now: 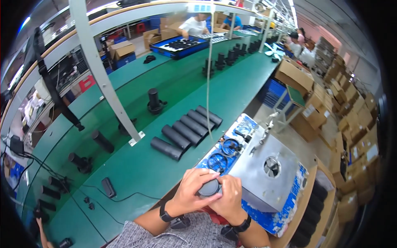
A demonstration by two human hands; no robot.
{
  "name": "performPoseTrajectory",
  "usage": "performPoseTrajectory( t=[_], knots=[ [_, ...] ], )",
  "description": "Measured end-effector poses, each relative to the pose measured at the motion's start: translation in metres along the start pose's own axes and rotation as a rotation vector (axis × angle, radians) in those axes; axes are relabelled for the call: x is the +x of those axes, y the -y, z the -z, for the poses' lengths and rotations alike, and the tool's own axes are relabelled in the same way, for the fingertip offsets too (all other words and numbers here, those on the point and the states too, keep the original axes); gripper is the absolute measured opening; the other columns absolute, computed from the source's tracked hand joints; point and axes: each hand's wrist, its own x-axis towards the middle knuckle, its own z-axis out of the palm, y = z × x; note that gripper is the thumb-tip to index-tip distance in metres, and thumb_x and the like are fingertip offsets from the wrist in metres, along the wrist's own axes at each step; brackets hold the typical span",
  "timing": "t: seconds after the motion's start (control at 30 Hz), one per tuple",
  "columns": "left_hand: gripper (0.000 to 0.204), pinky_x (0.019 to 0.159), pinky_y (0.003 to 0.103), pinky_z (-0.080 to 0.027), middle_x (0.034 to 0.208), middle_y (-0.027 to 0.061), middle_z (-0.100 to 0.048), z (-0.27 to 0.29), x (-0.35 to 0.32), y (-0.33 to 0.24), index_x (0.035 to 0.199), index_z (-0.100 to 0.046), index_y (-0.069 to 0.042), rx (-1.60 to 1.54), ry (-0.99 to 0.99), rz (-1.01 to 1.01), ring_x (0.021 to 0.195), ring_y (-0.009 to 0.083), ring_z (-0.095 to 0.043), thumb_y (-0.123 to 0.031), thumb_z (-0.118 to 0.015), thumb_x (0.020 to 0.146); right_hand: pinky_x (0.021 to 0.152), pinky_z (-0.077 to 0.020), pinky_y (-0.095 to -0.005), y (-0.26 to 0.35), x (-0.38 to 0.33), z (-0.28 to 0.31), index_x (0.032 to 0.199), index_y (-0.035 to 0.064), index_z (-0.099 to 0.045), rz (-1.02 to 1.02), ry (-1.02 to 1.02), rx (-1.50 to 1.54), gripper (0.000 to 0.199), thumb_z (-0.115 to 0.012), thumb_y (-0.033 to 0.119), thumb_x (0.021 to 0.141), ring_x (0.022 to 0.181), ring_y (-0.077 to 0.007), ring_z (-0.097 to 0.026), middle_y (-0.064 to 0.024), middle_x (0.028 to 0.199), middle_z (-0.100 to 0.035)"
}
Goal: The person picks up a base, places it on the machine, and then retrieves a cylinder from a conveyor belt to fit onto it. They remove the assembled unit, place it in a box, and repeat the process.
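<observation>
Both my hands meet low in the middle, around a dark grey part with a round, flat end (209, 188). My left hand (189, 191) curls round its left side, thumb along the lower edge. My right hand (230, 195) is closed against its right side. The rest of the part is hidden by my fingers. Just beyond my hands, black ring-shaped parts (218, 162) lie on a worn blue surface (247, 122). Several black tubes (167, 148) rest in a slanted row on the green bench (136, 175) ahead to the left.
A metal box with a round fan opening (272, 167) stands to my right, beside a carton of dark tubes (310, 215). A white post (108, 89) rises from the bench. Cables (140, 194) and a small black device (108, 187) lie at left. People (193, 25) work farther along.
</observation>
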Motion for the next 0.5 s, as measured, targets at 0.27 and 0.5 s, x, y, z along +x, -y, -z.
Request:
performPoseTrajectory(
  t=[0.27,0.5],
  knots=[
    [0.062,0.104,0.045,-0.052,0.128,0.0206,-0.066,0.112,0.084,0.102,0.134,-0.063,0.001,0.321,-0.173,0.151,0.119,0.0402,-0.064,-0.020,-0.091,0.082,0.091,-0.0569,-0.0418,-0.076,-0.027,0.034,0.115,0.0043,-0.071,-0.056,-0.041,0.070,0.034,-0.083,0.008,0.083,0.105,-0.0361,-0.069,-0.0152,0.117,-0.070],
    [0.058,0.099,0.053,-0.057,0.131,0.0243,-0.063,0.229,0.158,0.275,0.128,-0.065,-0.002,0.901,-0.139,0.676,0.120,0.0487,-0.064,-0.015,-0.092,0.079,0.076,-0.0578,-0.0369,-0.134,-0.087,0.071,0.102,0.0024,-0.074,-0.505,-0.240,0.046,0.019,-0.080,0.004,0.084,0.084,-0.0272,-0.071,-0.0130,0.100,-0.072]
  ],
)
